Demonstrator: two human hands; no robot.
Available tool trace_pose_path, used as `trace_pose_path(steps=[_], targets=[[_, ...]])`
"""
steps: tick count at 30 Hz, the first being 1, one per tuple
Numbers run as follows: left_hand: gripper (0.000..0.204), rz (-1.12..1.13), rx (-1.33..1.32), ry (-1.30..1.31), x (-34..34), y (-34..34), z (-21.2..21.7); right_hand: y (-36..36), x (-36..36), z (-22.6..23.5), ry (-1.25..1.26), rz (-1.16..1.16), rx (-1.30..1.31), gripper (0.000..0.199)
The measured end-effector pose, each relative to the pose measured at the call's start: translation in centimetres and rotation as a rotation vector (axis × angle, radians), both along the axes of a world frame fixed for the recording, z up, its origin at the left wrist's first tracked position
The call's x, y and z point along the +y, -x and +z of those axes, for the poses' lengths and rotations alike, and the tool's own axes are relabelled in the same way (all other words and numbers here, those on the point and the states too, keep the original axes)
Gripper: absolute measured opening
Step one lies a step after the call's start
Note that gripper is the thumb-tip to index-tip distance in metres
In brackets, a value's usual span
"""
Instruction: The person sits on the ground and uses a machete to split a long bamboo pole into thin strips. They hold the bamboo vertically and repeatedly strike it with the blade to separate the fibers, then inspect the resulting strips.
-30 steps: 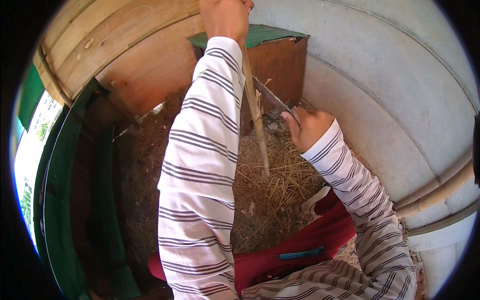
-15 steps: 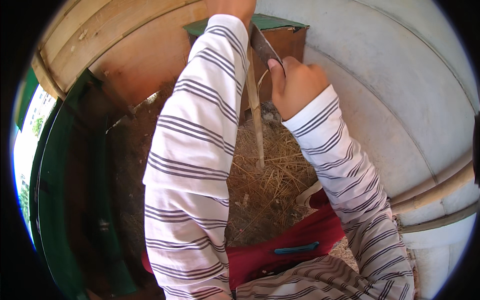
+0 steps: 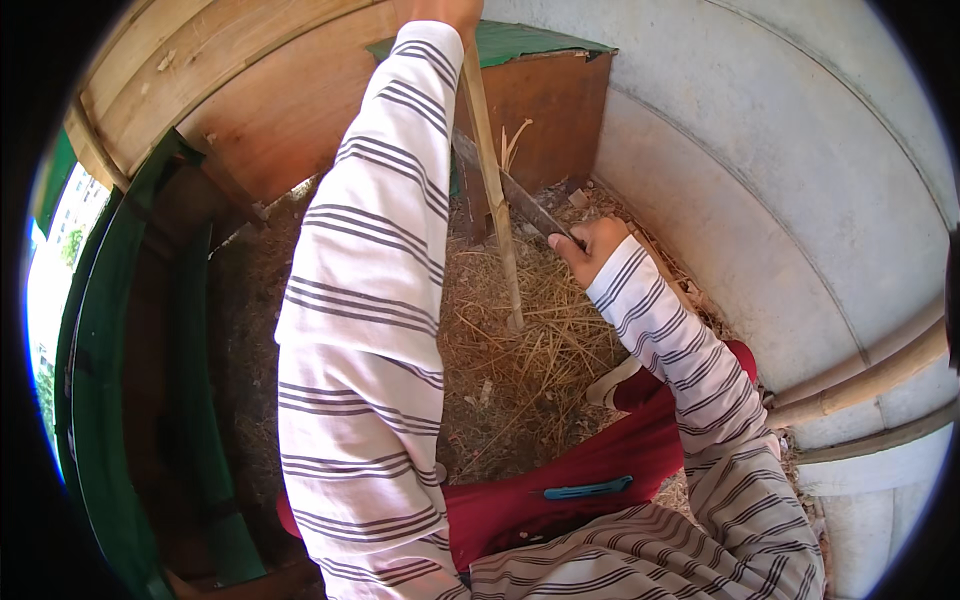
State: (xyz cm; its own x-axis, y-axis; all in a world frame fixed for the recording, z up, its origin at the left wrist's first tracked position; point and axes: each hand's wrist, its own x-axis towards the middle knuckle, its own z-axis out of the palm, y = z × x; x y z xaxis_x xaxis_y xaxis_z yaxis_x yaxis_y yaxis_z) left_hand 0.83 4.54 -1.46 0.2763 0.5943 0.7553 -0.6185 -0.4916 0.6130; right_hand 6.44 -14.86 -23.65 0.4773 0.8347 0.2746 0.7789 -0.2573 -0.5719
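A pale wooden stick [image 3: 487, 155] stands slightly tilted, its lower end on the straw. Its upper end runs up to my left hand [image 3: 452, 12], which is closed on it at the top edge; those fingers are cut off from view. My right hand [image 3: 592, 247] grips a knife [image 3: 535, 212] by its handle, thumb along the near end. The long dark blade slants up and left, crossing behind the stick at about mid-height. Pale shaved slivers [image 3: 512, 143] curl off the stick's right side just above the blade.
Dry straw [image 3: 560, 330] covers the ground. Behind stands a brown wooden box [image 3: 545, 110] with a green top. A grey curved wall [image 3: 740, 200] bounds the right, green panels [image 3: 110, 400] the left. A blue slim tool [image 3: 588, 488] lies on my red-clothed leg [image 3: 510, 520].
My right hand and the knife have moved down along the stick and nearer to me. My left hand and the stick's top have shifted a little left. Slivers now stand out from the stick.
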Motion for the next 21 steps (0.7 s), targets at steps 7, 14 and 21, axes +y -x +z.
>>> trace_pose_path(steps=[7, 14, 21], targets=[[0.036, 0.004, 0.031, 0.039, -1.1, 0.8, 0.3, -0.5, -0.2, -0.1, -0.054, 0.0, 0.129, 0.043], [0.038, 0.128, 0.027, -0.065, -4.0, -0.1, 0.9, 2.3, 1.0, 5.1, -0.366, -0.167, -0.262, 0.041], [0.034, 0.094, 0.026, -0.082, -3.0, -0.5, 0.5, 3.4, 3.0, 9.3, -0.419, -0.21, -0.331, 0.04]])
